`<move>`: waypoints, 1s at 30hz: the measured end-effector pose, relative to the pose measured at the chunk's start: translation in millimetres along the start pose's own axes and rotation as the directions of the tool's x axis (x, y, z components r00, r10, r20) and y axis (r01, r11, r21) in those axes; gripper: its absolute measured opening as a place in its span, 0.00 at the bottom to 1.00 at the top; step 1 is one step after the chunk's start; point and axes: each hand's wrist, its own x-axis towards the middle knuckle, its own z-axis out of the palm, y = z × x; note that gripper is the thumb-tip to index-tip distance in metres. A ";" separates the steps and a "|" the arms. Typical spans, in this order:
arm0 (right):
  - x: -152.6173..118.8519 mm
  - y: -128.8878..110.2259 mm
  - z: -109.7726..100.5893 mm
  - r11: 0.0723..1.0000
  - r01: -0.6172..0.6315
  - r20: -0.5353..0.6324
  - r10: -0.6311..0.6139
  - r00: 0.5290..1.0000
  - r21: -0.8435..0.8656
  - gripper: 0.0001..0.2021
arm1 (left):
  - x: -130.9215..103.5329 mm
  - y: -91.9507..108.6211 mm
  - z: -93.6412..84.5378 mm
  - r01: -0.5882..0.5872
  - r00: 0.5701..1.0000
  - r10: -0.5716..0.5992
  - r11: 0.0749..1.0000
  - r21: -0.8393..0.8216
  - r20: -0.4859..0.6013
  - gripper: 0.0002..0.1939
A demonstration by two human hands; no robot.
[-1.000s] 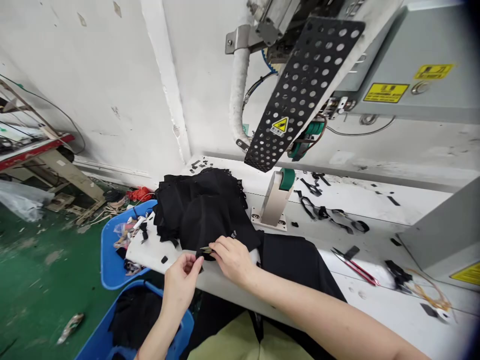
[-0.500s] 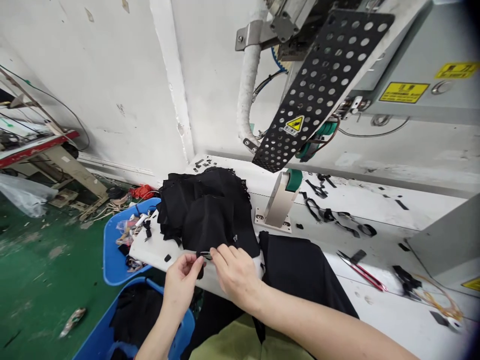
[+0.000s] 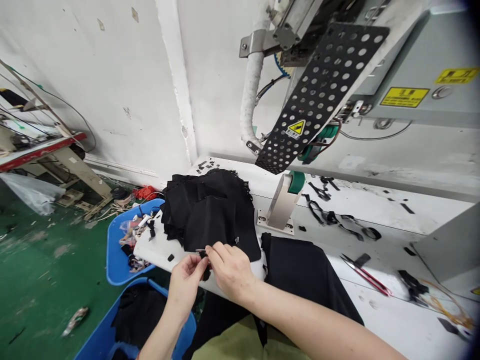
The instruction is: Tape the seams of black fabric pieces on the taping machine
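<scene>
Our left hand and right hand pinch a small black strip between them, its details too small to make out.

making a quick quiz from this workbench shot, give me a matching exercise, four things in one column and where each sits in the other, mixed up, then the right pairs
Things
1. stack of black fabric pieces
2. red-handled snips
3. blue bin of scraps
4. small black strip

Places
A. on the green floor, left of the table
B. pinched between the left hand and right hand
C. on the white table, right of the black cloth
D. on the table's left end, just beyond the hands

Pairs: 1-D, 2-C, 3-A, 4-B
</scene>
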 end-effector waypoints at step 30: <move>2.1 132.8 5.5 0.714 -0.685 0.181 0.662 0.728 0.144 0.17 | 97.4 49.7 -34.5 -0.532 0.768 0.596 0.391 0.751 0.233 0.05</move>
